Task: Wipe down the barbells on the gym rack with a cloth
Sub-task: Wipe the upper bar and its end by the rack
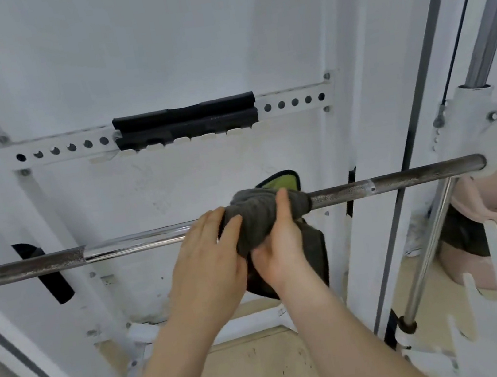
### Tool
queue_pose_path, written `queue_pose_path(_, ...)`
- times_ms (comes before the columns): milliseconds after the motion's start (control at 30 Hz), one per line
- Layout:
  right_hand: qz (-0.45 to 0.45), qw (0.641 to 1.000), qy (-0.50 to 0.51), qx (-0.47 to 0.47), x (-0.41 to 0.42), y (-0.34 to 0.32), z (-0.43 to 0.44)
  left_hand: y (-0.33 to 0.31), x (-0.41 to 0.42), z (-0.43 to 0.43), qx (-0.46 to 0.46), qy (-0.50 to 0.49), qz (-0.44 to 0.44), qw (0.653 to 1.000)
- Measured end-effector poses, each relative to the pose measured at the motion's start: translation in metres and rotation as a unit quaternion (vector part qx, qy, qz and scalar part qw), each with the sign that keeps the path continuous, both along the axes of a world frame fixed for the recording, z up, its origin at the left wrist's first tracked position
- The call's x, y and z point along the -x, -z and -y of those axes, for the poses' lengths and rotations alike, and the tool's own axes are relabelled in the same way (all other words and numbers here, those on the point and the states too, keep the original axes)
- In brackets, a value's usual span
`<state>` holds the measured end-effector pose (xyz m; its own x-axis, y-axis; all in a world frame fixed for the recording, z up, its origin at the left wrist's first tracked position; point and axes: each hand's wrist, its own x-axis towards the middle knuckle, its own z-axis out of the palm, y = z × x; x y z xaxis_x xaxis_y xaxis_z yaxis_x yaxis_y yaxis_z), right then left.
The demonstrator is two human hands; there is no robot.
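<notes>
A steel barbell [400, 180] runs across the view from the left edge to the white rack's carriage on the right. A dark grey cloth [257, 216] is wrapped around the bar near its middle, with a loose end hanging below. My right hand [281, 241] grips the cloth from underneath, thumb over the top. My left hand [209, 258] lies against the cloth's left side, fingers curled over it and the bar. The bar under the cloth is hidden.
The white rack frame has a perforated crossbar [54, 149] with a black pad [185, 120]. Chrome guide rods [426, 245] and a cable stand on the right. A green and black pad [278, 180] shows behind the cloth. The floor below is tan.
</notes>
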<state>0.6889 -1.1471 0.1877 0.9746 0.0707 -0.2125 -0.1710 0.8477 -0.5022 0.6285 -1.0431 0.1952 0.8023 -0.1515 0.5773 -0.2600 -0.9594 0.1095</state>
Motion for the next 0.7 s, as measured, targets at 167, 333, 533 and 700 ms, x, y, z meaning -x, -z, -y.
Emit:
queue_pose_path(167, 0.046, 0.987, -0.084, 0.131, 0.014, 0.008, -0.027, -0.004, 0.002, -0.017, 0.063, -0.026, -0.020, 0.998)
queue_pose_path(333, 0.134, 0.893, -0.104, 0.417, 0.032, -0.001, 0.008, -0.009, 0.005, 0.005, 0.079, -0.039, -0.010, 0.996)
queue_pose_path(533, 0.167, 0.837, 0.096, 0.512, 0.066, -0.036, 0.057, -0.015, 0.026, 0.040, 0.195, 0.086, -0.051, 0.976)
queue_pose_path(700, 0.156, 0.784, 0.250, 0.546, 0.076, -0.071, 0.110, -0.023, 0.033, 0.055, 0.145, 0.211, -0.107, 0.961)
